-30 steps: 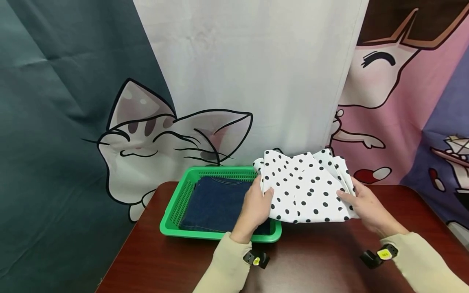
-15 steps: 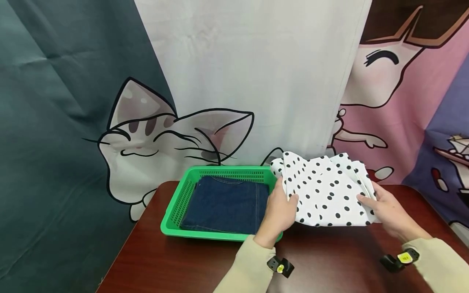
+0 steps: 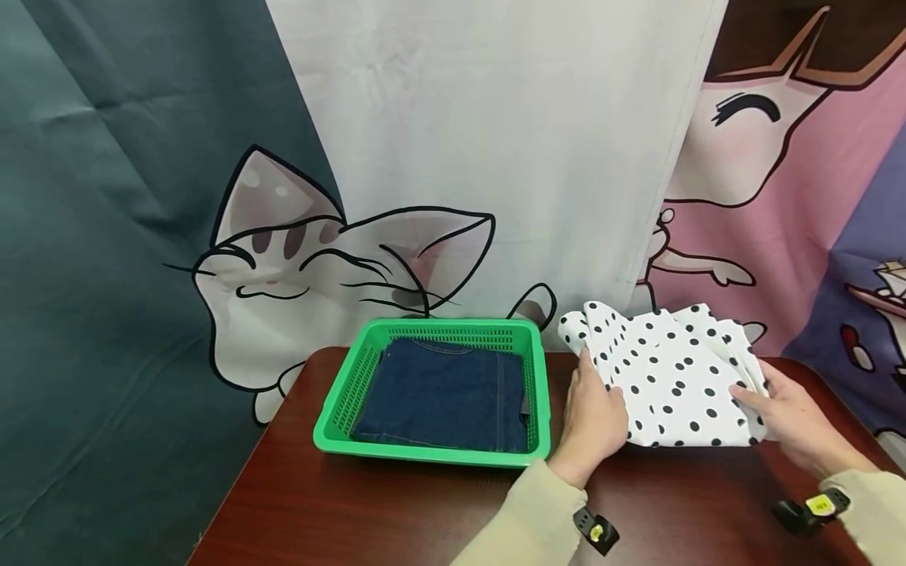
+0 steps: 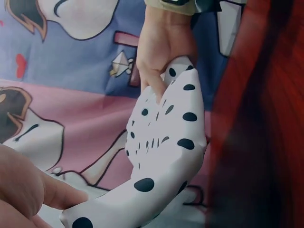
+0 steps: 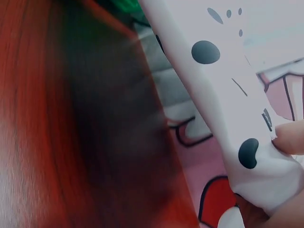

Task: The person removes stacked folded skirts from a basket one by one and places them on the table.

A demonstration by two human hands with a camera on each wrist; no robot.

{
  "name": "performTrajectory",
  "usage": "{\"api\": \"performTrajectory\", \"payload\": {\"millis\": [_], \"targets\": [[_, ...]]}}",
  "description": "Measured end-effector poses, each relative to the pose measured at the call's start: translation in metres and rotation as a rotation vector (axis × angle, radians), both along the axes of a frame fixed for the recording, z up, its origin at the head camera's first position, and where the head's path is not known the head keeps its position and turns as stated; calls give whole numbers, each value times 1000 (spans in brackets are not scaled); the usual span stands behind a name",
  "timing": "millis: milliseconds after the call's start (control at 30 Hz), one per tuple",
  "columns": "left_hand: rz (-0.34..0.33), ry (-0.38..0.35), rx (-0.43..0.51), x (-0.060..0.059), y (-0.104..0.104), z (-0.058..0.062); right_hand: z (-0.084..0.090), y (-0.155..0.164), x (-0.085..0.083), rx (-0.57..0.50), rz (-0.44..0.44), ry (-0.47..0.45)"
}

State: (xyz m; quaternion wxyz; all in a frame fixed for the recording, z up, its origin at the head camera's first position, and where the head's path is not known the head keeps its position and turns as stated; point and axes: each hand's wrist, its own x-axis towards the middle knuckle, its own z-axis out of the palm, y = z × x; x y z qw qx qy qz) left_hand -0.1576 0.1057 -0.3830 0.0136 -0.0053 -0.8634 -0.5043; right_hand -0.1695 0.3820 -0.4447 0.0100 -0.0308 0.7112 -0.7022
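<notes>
- polka-dot cloth: white w/ black dots, folded edge runs diagonally from top centre to bottom right
- right hand: only a fingertip + bit of palm visible at right edge/bottom right corner, pinching the cloth's lower end
- table: reddish-brown wood, fills left half, blurred, dark shadow beside cloth
- green basket: sliver at top, behind cloth
- backdrop: pink/red/white cartoon print, below + right of cloth

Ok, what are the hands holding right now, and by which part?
Both hold the folded polka-dot cloth: left hand grips its left edge, right hand its right edge.
</notes>
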Motion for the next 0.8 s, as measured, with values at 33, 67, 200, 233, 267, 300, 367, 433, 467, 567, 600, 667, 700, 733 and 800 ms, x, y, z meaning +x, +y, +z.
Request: {"api": "performTrajectory", "payload": {"millis": [33,67,200,233,267,300,367,433,467,567,600,667,700,733,800], "targets": [[2,-1,-3,0,3,-2,-2,2,0,10,-7,-3],[4,0,1,-1,6,-5,-4,5,0,21,-12,-3],[19,-19,16,-5,16,-15,-12,15,-1,40,-17,-5],[20,-29,26,-6,18,-17,-14,17,-1,54,-21,-5],[23,-38,37,-7,21,-20,-16,20,-1,67,-25,-5],[25,-44,48,-9,23,-22,-18,22,-1,78,-30,-6],[28,-55,70,-11,28,-27,-21,27,-1,101,-45,-13],[35,-64,95,-13,33,-31,-24,31,-1,138,-58,-17],[38,-67,103,-15,34,-33,-26,32,-1,148,-65,-22],[45,-80,116,-18,39,-38,-30,36,-2,202,-87,-33],[47,-84,120,-19,41,-40,-32,37,-2,228,-97,-31],[49,-91,121,-21,43,-43,-34,39,-3,261,-116,-29],[50,-96,123,-21,44,-45,-36,41,-3,282,-124,-26],[50,-101,120,-22,46,-47,-37,42,-4,298,-130,-27],[51,-108,124,-22,49,-50,-40,45,-4,324,-136,-40]]}}
